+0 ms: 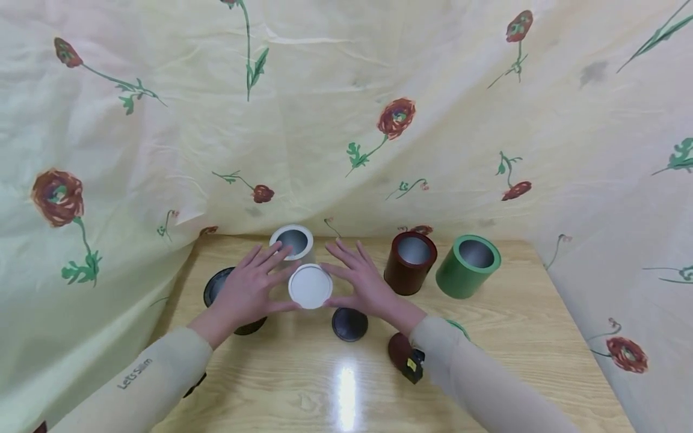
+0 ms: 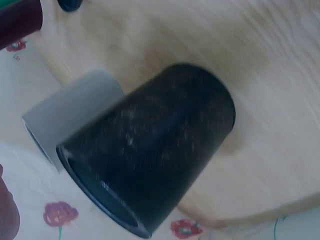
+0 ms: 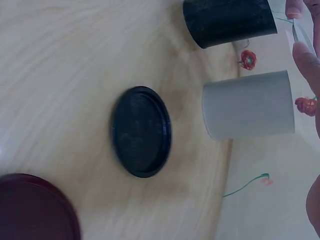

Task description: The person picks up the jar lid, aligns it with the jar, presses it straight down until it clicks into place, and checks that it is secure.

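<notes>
Both hands, left hand [image 1: 246,291] and right hand [image 1: 364,284], pinch the white lid [image 1: 310,286] between thumbs and fingers, above the wooden table [image 1: 520,337], just before the white canister [image 1: 292,242].

Setting: a staged recording corner rather than a working kitchen, shop or office. Evidence follows.

A small desk [image 1: 520,337] with a light wood-grain top is enclosed at the back and on both sides by a pale yellow cloth backdrop [image 1: 325,108] printed with red flowers on green stems. The cloth hangs creased and hides all walls and furniture.

The desk carries only matched sample items: open cylindrical canisters in white [image 1: 292,242], dark red [image 1: 409,263], green [image 1: 468,266] and black [image 2: 150,155], with loose round lids, including a black lid [image 3: 141,131].
</notes>
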`<state>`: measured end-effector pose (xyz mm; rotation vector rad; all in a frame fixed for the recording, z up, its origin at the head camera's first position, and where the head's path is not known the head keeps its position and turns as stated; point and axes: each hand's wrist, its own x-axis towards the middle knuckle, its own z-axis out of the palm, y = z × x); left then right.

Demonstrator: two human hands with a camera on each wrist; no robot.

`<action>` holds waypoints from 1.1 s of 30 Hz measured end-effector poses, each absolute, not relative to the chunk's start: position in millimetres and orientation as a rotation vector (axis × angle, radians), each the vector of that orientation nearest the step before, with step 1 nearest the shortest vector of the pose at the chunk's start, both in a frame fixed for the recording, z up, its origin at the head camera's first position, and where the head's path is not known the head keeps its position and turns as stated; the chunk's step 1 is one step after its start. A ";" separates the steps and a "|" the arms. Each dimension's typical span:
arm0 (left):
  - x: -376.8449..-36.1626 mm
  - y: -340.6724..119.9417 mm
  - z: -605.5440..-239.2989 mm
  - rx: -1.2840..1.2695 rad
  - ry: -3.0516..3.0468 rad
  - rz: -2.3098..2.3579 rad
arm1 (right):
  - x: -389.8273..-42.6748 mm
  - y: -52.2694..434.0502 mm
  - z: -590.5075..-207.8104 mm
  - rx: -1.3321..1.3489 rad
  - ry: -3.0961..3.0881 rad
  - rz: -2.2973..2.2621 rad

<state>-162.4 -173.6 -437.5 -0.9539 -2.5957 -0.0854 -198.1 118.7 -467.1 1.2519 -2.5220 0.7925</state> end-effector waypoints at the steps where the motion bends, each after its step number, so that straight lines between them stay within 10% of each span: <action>1: -165.5 -175.9 -436.4 -0.956 -2.594 -0.081 | -201.1 116.5 -465.3 1.252 -2.527 0.786; 33: -234.6 -216.8 -419.3 -0.943 -2.769 -0.197 | -270.1 71.0 -427.5 1.260 -2.736 0.654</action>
